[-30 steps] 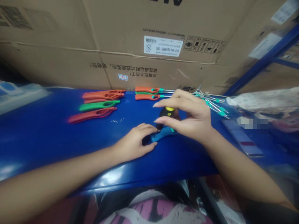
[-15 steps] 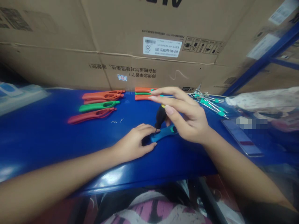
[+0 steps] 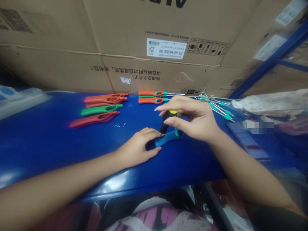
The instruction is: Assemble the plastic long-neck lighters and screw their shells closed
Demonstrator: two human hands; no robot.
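A blue lighter (image 3: 169,137) lies flat on the blue tabletop, its butt end pinched between the fingers and thumb of my left hand (image 3: 138,146). My right hand (image 3: 194,117) is closed round a black screwdriver (image 3: 165,124) with a yellow band at its top. The screwdriver stands nearly upright, tilted a little, and its tip meets the butt end of the lighter. Part of the lighter's far end is hidden below my right hand. Several tiny screws (image 3: 117,125) lie on the table beyond my left hand.
Red, orange and green lighter handles (image 3: 102,110) lie at the back left. Assembled lighters (image 3: 151,100) rest against the cardboard box (image 3: 134,51). Metal lighter tubes with green ends (image 3: 220,110) are piled back right, near a phone (image 3: 250,141) and a cloth (image 3: 269,104).
My right hand's fingers have come down and curled more closely round the screwdriver's handle, uncovering the assembled lighters behind. My left hand and the blue lighter have stayed in place.
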